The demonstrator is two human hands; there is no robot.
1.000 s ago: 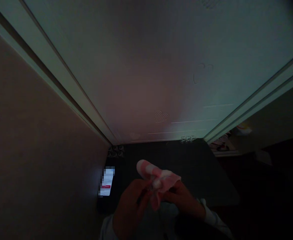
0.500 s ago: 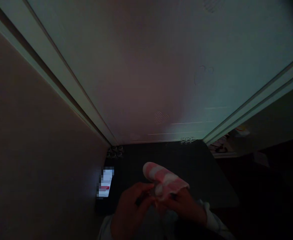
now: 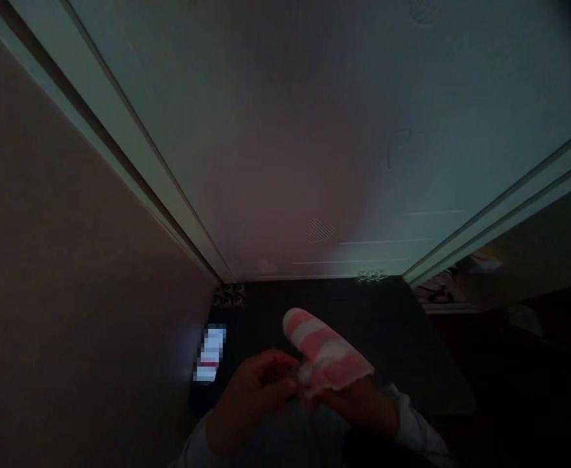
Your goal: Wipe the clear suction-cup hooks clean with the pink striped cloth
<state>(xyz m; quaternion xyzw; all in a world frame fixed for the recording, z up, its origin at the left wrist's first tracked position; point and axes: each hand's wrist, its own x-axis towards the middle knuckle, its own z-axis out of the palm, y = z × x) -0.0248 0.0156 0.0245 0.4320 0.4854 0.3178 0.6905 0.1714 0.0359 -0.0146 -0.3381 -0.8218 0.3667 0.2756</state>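
A pink-and-white striped sock (image 3: 325, 354) sits above the person's lap, held between both hands over a dark table surface (image 3: 402, 351). Its rounded toe points up and away, and its frilled cuff edge hangs toward the right hand (image 3: 358, 406). That hand lies beneath the cuff end and appears to grip it from below, though the dim light hides how its fingers close. The left hand (image 3: 253, 400) has its fingertips pressed together in a pinch at the sock's near edge, just beside the cuff.

To handle the sock well, the pinch should stay on the fabric edge alone and both hands should keep light, even tension, since the knit looks soft and stretchy and would bunch if pulled from one side.

To the left of the hands a lit phone (image 3: 210, 354) lies on the table near its edge, close enough for the left elbow or sleeve to knock. Behind the table stands a pale sliding door panel (image 3: 314, 143), with a wall (image 3: 61, 273) to the left. Low light is the main hindrance; fine detail of the fabric is hard to see.
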